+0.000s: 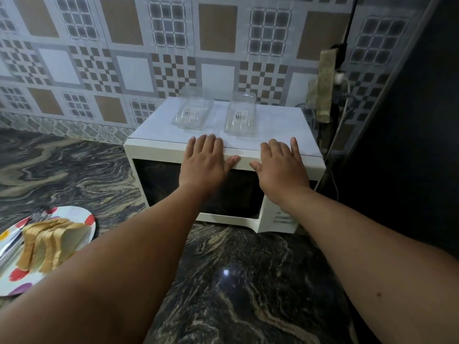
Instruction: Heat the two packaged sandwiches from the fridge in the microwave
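Observation:
A white microwave point(159, 147) stands on the dark marbled counter with its door closed. Two clear plastic sandwich packs lie on its top, the left pack point(193, 112) and the right pack point(241, 114); both look empty and carry a barcode label. My left hand point(205, 161) rests flat on the front top edge of the microwave, fingers straight, just in front of the left pack. My right hand point(279, 165) rests flat on the same edge, in front of the right pack. Sandwich halves point(53, 242) lie on a plate at the left.
The spotted plate point(84, 217) with the sandwiches and a metal utensil sits near the counter's left front. A dark fridge side point(409, 145) stands right of the microwave. Cables and a wall socket point(339, 78) hang behind it. Patterned tiles cover the wall.

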